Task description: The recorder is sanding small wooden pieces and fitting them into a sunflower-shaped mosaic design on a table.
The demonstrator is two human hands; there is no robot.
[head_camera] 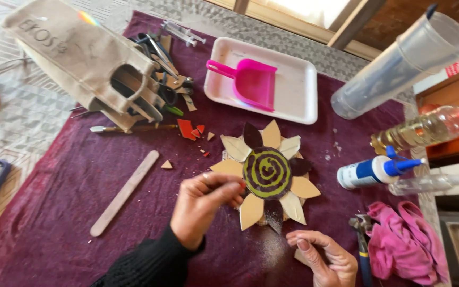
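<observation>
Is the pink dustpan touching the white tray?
Touching. The head view shows the pink dustpan lying inside the white tray, resting on its floor.

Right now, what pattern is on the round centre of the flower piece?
A yellow-green spiral on a dark brown disc, clearest in the head view.

The flower mosaic (268, 178) lay flat on the purple cloth (59, 212), just below the white tray (298, 101). Its round centre was dark with a yellow-green spiral. Pointed petals ringed it, most cream or tan, a few dark brown. The left hand (200, 210) touched the mosaic's left edge with pinched fingertips. The right hand (325, 258) rested on the cloth just below the mosaic's lower petals, fingers curled over a small pale piece.
</observation>
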